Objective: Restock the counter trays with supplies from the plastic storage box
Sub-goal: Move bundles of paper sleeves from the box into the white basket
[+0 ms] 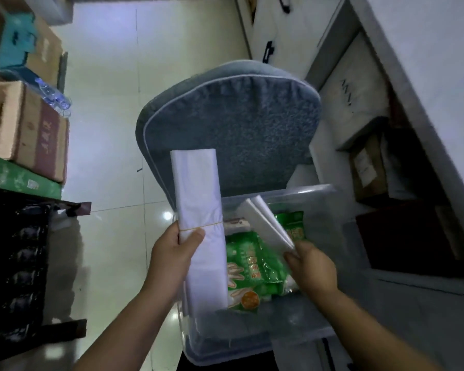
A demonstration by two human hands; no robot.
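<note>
A dim storeroom with a glossy pale tiled floor [113, 129] lies below the camera. Brown cardboard boxes [38, 140] are stacked along the left side, with a flat green carton [16, 178] under them and clear plastic bottles [54, 95] lying on top. A white cabinet [439, 103] runs down the right side, with more boxes in its open lower part.

In the middle stands a chair with a grey-blue cushion [239, 116]. A clear plastic storage box [252, 336] sits on the near part of this cushion, open at the top. Green printed packets [249, 266] lie inside it, together with other white items that are too blurred to make out.

The left hand [172, 253] grips a long white bundle of folded plastic bags [198, 188], thumb across the front, just below a thin rubber band [209, 225] that circles the bundle. The bundle stands nearly upright over the left edge of the box. The right hand [311, 266] pinches the lower end of a smaller folded white stack [268, 223], which tilts up and away over the green packets, above the inside of the box.
</note>
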